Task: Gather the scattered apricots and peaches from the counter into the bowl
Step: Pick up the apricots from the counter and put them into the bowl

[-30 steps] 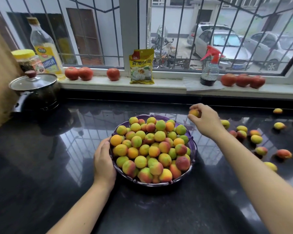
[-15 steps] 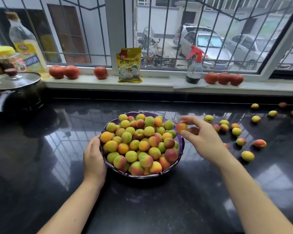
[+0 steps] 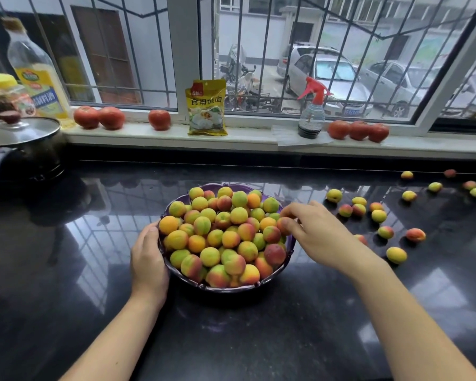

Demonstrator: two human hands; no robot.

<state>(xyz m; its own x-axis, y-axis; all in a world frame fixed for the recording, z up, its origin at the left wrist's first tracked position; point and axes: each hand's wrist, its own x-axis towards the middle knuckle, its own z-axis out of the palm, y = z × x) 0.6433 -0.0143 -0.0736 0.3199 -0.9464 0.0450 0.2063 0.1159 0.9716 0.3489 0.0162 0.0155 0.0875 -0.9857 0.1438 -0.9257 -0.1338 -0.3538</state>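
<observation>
Presently: purple bowl, heaped; left hand cupped against its rim to steady it. Right hand pinches one fruit onto pile. Loose fruit remains right, on surface.

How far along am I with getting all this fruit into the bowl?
Mostly done: the purple scalloped bowl is heaped above its rim. In hand: your right hand pinches a reddish-orange fruit at the bowl's right edge, while your left hand rests against the left side. Left: over a dozen small yellow and red fruits lie scattered on the black glossy counter to the right.
</observation>
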